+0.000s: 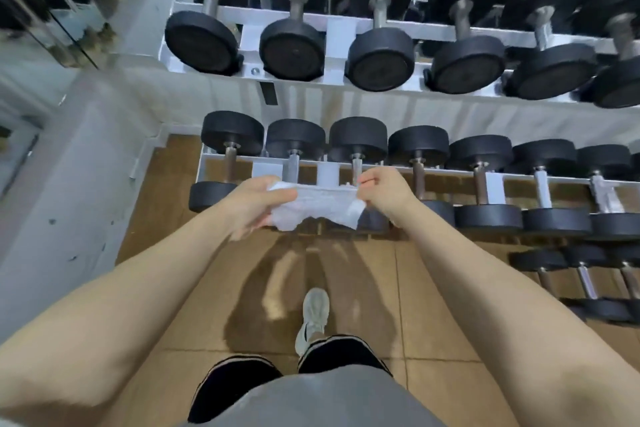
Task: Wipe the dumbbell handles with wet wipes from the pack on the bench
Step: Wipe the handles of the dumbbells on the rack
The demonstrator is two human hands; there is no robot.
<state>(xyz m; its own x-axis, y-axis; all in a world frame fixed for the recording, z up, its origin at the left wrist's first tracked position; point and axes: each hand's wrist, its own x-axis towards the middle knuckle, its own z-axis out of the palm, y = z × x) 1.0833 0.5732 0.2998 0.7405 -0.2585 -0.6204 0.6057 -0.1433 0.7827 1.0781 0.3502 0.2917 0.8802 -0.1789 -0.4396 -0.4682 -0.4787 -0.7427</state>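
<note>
Head view: a person stands before a white-painted steel dumbbell rack (pixel 346 26), stretching a crumpled white wet wipe (pixel 317 206) between both hands above the lower tier. The left hand (pixel 251 204) grips the wipe's left end, thumb curled over the top and fingers folded beneath; the right hand (pixel 384 191) pinches the right end between thumb and curled fingers. The wipe hangs taut in front of the black rubber-headed dumbbells with metal handles (pixel 356 163), just clear of them, touching none. The step in hand appears to be opening the wipe out; spreading it flat, then wrapping it fully round one handle and sliding along its length, would likely clean best. No wipe pack or bench is in view.
</note>
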